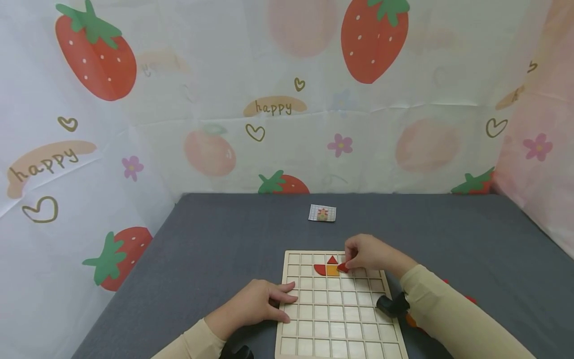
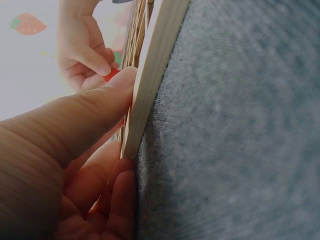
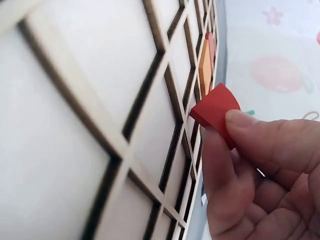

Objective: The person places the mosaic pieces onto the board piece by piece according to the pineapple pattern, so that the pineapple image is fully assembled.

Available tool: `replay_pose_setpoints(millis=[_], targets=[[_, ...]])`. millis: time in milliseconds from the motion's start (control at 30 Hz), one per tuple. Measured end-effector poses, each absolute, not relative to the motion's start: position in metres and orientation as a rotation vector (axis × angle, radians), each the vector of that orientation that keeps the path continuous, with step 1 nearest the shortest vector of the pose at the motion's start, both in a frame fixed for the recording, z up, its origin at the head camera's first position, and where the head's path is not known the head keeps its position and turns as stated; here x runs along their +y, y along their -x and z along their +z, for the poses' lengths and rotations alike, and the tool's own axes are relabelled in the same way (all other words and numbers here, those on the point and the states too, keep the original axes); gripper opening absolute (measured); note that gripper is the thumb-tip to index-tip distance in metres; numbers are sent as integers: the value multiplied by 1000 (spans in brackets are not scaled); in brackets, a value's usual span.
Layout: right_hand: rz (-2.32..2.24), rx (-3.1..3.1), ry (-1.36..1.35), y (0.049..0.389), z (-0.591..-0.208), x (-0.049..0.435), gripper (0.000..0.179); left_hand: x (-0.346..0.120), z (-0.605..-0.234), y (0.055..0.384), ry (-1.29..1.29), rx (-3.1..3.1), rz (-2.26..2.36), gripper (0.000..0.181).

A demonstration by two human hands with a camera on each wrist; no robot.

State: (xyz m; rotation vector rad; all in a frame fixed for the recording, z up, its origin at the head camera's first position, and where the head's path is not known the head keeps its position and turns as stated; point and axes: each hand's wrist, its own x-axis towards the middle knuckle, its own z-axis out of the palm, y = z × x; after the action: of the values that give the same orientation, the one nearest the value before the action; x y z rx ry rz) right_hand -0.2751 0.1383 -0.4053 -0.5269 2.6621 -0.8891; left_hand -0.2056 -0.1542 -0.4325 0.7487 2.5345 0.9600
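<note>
A pale wooden grid board (image 1: 317, 315) lies on the grey cloth. My right hand (image 1: 367, 253) pinches a red curved-edged tile (image 3: 217, 107) between thumb and fingers. The tile hovers close over the board's far part, just right of a yellow-orange square tile (image 1: 333, 270). On the square's left sits a red quarter-round tile (image 1: 320, 269), and behind it a small red triangle (image 1: 332, 260). At the board's left edge rests my left hand (image 1: 260, 304), fingers spread; in the left wrist view, its thumb presses the wooden rim (image 2: 150, 85).
Behind the board lies a small printed card (image 1: 322, 213) with a gridded picture. Loose tiles, one orange (image 1: 411, 320) and one red (image 1: 470, 299), lie right of the board, partly hidden by my right sleeve (image 1: 457, 311). A fruit-print curtain (image 1: 381, 104) hangs behind the table.
</note>
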Motion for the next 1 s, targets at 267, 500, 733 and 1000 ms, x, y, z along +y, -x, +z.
replay_pose_setpoints(millis=[267, 500, 733, 1000], targets=[[-809, 2604, 567, 275, -405, 143, 25, -154, -432, 206, -750, 2548, 942, 47], [-834, 2650, 532, 275, -405, 144, 15, -153, -432, 205, -749, 2549, 929, 47], [-1078, 2551, 377, 276, -407, 142, 11, -154, -432, 206, -756, 2546, 926, 46], [-1102, 2517, 271, 272, -408, 141, 11, -154, -432, 206, -765, 2543, 927, 46]])
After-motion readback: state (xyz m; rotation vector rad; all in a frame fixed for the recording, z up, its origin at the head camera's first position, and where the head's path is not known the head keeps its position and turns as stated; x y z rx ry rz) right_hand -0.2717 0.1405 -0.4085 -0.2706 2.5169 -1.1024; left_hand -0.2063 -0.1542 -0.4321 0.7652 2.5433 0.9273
